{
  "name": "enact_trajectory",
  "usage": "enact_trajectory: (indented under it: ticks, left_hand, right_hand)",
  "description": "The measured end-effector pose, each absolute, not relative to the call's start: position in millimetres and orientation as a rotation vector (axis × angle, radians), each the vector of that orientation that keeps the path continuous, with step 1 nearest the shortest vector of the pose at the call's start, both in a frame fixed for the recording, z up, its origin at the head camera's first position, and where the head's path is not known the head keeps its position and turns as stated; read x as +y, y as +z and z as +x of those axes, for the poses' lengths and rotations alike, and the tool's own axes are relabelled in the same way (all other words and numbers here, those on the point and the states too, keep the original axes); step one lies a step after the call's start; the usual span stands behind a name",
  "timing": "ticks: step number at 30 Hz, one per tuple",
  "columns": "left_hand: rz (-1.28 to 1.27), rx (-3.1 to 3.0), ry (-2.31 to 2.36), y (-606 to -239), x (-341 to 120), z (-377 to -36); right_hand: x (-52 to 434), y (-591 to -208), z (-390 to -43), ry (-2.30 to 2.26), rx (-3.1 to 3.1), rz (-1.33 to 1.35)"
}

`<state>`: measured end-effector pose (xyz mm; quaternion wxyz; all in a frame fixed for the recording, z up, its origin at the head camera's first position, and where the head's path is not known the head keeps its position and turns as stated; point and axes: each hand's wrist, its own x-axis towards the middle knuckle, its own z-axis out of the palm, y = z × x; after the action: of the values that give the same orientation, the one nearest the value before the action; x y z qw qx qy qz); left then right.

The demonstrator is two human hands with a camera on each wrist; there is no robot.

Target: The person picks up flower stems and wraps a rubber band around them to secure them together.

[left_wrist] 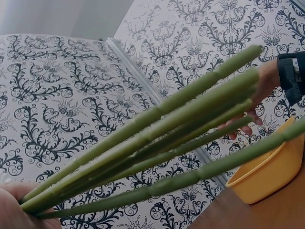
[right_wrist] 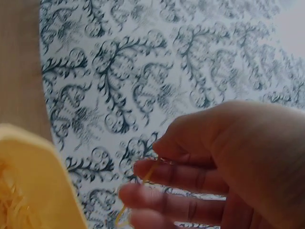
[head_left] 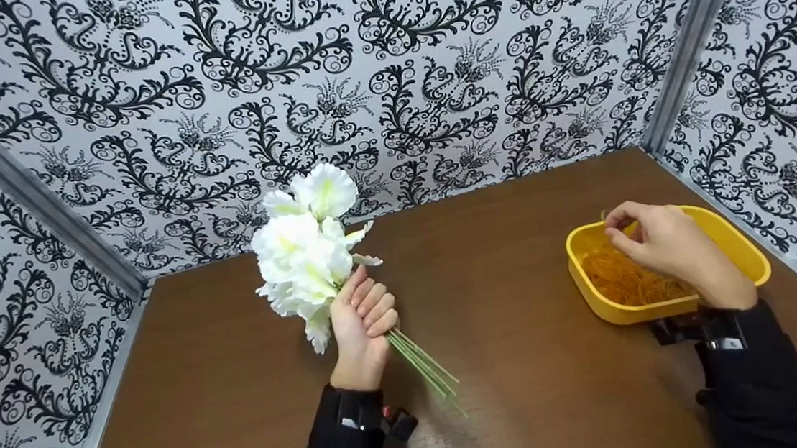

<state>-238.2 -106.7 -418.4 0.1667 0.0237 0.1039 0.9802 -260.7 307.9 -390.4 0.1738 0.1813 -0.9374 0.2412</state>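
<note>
Fingers [head_left: 375, 305] of the left hand [head_left: 361, 328] curled tight round a bunch of white flowers [head_left: 307, 250], held above the brown surface [head_left: 506, 294], blooms tilted up and away, green stems [head_left: 422, 366] fanning out below the fist. Over at the right hand [head_left: 667, 247], thumb and forefinger narrowed to a pinch above the yellow tub [head_left: 732, 242], which sits near the right wall and is heaped with orange rubber bands [head_left: 624, 284]. Dark sleeves on both arms, patterned walls all round.

From the left wrist: six or so stems [left_wrist: 157, 157] splayed loosely, held only at the base beside the palm [left_wrist: 19, 210]; beyond them the tub [left_wrist: 267, 176] and the other hand's fingertips [left_wrist: 240, 131] over it.

From the right wrist: a thin orange rubber band [right_wrist: 143, 183] nipped between thumb and fingers [right_wrist: 186, 176], dangling, partly blurred; tub rim [right_wrist: 43, 167] at lower left.

Risks, as a judgement: a single thin band in so light a pinch could slip and drop back among the others, or drag a tangle of neighbours up with it. Stems already spread wide, so any loosening of the left grip might let one slide out or the bunch sag sideways.
</note>
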Motion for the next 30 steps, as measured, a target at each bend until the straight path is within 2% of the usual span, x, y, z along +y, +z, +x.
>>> enact_trajectory:
  ticks: [14,22,30]
  left_hand:
    - [0.079,0.276,2.789,-417.9,-104.9,-239.2]
    - [0.064,0.308,2.807,-417.6,-103.1,-238.5]
    - [0.016,0.374,2.834,-420.3,-99.9,-238.2]
  right_hand:
    - [255.3,-369.7,-224.9,0.789,-2.262,1.161]
    - [227.3,-363.3,-205.1,0.872,-2.125,1.438]
    - [198.2,-341.5,-189.6,0.959,-2.029,1.643]
